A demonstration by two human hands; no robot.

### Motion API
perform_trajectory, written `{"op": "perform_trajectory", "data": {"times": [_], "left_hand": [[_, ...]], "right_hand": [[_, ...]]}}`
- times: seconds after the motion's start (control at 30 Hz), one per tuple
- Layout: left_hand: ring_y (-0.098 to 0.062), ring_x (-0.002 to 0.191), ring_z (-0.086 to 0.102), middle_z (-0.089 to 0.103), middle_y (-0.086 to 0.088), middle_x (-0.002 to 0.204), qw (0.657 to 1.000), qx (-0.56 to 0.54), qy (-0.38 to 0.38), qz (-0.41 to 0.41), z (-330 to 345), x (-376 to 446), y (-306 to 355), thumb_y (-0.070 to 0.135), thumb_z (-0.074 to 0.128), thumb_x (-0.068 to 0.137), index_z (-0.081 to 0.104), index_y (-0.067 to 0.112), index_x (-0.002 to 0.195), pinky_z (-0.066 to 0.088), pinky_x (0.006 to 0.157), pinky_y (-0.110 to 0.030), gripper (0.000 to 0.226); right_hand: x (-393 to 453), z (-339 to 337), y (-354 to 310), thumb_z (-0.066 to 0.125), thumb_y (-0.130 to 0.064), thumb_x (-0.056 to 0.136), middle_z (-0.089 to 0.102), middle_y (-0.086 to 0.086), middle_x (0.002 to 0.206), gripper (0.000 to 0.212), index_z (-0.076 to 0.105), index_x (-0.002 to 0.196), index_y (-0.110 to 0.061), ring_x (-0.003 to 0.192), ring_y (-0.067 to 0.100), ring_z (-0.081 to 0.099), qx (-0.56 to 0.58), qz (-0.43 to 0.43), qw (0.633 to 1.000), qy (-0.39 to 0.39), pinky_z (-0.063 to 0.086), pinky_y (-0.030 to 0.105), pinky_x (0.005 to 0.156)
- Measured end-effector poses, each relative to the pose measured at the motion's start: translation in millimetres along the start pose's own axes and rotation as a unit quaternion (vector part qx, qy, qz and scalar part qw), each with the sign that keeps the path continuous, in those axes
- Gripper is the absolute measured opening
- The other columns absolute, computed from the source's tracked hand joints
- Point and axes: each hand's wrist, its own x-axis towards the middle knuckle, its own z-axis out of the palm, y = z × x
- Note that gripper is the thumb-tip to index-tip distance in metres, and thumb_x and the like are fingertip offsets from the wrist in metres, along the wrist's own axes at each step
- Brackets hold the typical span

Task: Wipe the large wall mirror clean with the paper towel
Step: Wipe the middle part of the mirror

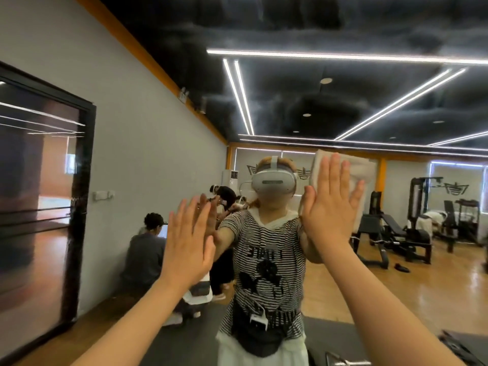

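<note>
The large wall mirror (343, 101) fills the view ahead, and its edges are out of sight. It reflects me in a striped shirt and a white headset. My right hand (330, 207) is raised with fingers spread, pressing a folded white paper towel (361, 173) flat against the glass at head height. The towel sticks out above and to the right of my fingers. My left hand (187, 241) lies flat on the glass lower and to the left, fingertips meeting their reflection, with nothing in it.
A black-framed panel (79, 207) stands on the grey wall at the left. The mirror reflects a seated person (148, 247) with a laptop, another person bent over behind, weight machines and benches (396, 233) on a wooden floor, and ceiling light strips.
</note>
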Motion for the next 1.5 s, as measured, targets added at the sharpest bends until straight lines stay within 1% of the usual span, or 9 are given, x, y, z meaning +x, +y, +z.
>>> {"op": "perform_trajectory", "data": {"times": [0.17,0.5,0.7,0.87,1.07,1.17,1.27,1.4,1.5], "left_hand": [[-0.027,0.147,0.006,0.02,-0.02,0.156,1.0,0.025,0.002,-0.008,4,4,-42,0.034,0.033,0.09,0.021,0.008,0.151,-0.002,0.119,-0.04,0.067],[-0.033,0.144,0.017,0.021,-0.018,0.155,0.999,0.016,0.034,0.012,12,5,-45,0.031,0.034,0.088,0.024,0.008,0.149,-0.004,0.12,-0.04,0.066],[-0.034,0.143,0.017,0.018,-0.016,0.155,0.998,0.022,0.047,0.017,12,5,-44,0.031,0.034,0.087,0.022,0.008,0.149,-0.004,0.119,-0.04,0.067],[-0.034,0.142,0.019,0.02,-0.017,0.154,0.998,0.025,0.045,0.024,13,5,-46,0.031,0.034,0.086,0.026,0.006,0.147,0.0,0.118,-0.043,0.066],[-0.018,0.149,-0.004,0.024,-0.018,0.155,0.999,0.003,0.034,0.017,12,3,-47,0.031,0.036,0.086,0.025,0.008,0.149,-0.004,0.12,-0.039,0.068],[-0.028,0.147,0.011,0.027,-0.02,0.154,0.999,-0.003,0.037,0.021,11,3,-47,0.031,0.036,0.086,0.026,0.007,0.148,-0.002,0.119,-0.04,0.067],[-0.034,0.142,0.019,0.027,-0.021,0.154,0.999,0.005,0.043,0.022,12,4,-47,0.031,0.036,0.086,0.025,0.007,0.148,-0.002,0.119,-0.041,0.068],[-0.031,0.145,0.015,0.023,-0.018,0.155,0.999,0.01,0.046,0.024,13,3,-47,0.032,0.035,0.086,0.017,0.01,0.151,0.001,0.118,-0.043,0.07],[-0.022,0.149,-0.002,0.02,-0.016,0.156,0.999,0.005,0.05,0.022,15,3,-48,0.033,0.034,0.087,0.017,0.01,0.151,0.002,0.119,-0.044,0.07]], "right_hand": [[0,-3,-3,0.014,-0.041,0.1,-0.002,0.002,0.162,0.06,-0.001,0.153,-0.017,0.148,0.016,-0.008,0.002,0.012,1.0,-0.022,-0.014,0.039,0.118],[1,-7,-3,0.012,-0.044,0.098,0.004,0.003,0.163,0.063,0.006,0.155,-0.016,0.147,0.014,-0.005,-0.001,0.028,0.999,-0.028,-0.013,0.038,0.117],[10,3,-49,0.012,-0.039,0.098,-0.001,0.005,0.163,0.063,0.0,0.155,-0.014,0.15,0.022,-0.004,0.008,0.162,0.987,0.009,-0.008,0.048,0.119],[5,17,-102,0.021,-0.036,0.104,-0.009,0.003,0.162,0.06,-0.004,0.155,-0.016,0.148,0.022,-0.011,0.008,0.068,0.997,-0.028,-0.016,0.046,0.115],[1,8,-52,0.015,-0.037,0.103,-0.006,-0.001,0.161,0.056,-0.002,0.153,-0.02,0.148,0.016,-0.009,-0.021,-0.051,0.997,-0.058,-0.013,0.037,0.118],[0,-2,-16,0.01,-0.041,0.1,-0.006,-0.003,0.16,0.057,-0.003,0.152,-0.021,0.147,0.012,-0.011,-0.016,0.0,0.999,-0.049,-0.013,0.036,0.119],[1,-6,1,0.01,-0.041,0.1,-0.004,-0.002,0.161,0.058,0.0,0.153,-0.02,0.148,0.016,-0.006,-0.013,0.054,0.998,-0.038,-0.005,0.046,0.12],[2,1,-28,0.013,-0.036,0.1,0.0,0.002,0.163,0.06,0.002,0.155,-0.016,0.15,0.021,-0.003,0.012,0.137,0.99,0.001,-0.01,0.045,0.118],[7,7,-59,0.019,-0.031,0.104,-0.004,0.003,0.163,0.058,-0.002,0.155,-0.015,0.15,0.022,-0.005,0.027,0.202,0.979,0.013,-0.008,0.051,0.118]]}}
